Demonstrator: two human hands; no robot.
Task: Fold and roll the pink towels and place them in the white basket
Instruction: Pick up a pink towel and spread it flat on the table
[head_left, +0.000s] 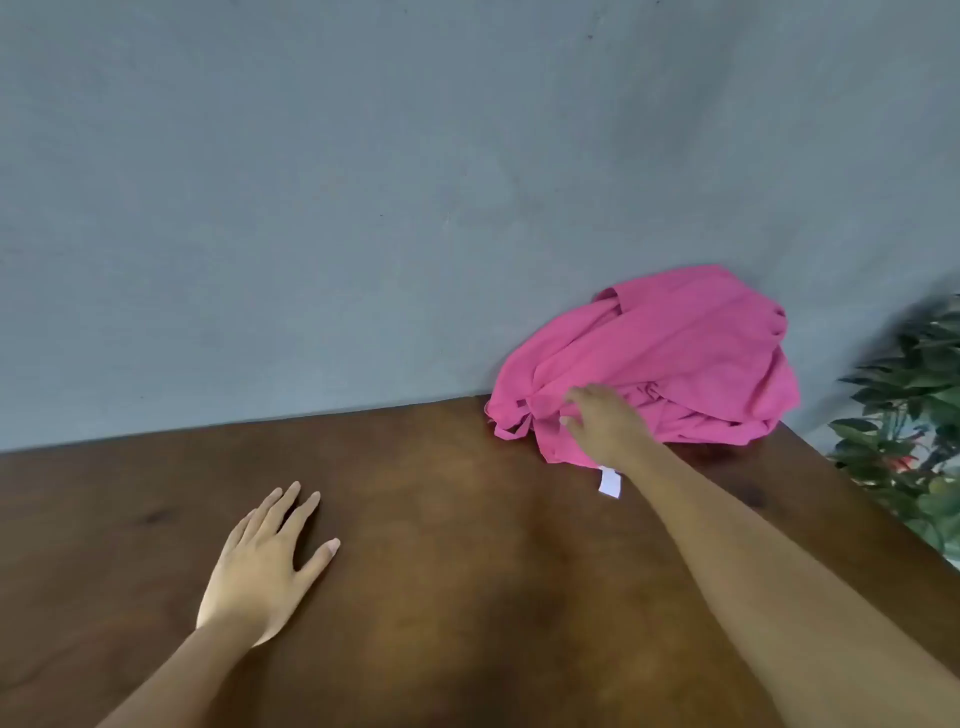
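A crumpled heap of pink towels (670, 353) lies at the far right of the brown wooden table (441, 519), against the grey wall. A white label (609, 482) hangs from its near edge. My right hand (602, 421) reaches onto the near left part of the heap, fingers curled into the pink cloth. My left hand (267, 558) rests flat on the bare table at the near left, fingers straight and spread, holding nothing. No white basket is in view.
A green leafy plant (914, 415) with a red flower stands past the table's right edge. The grey wall (363, 208) runs along the table's far edge.
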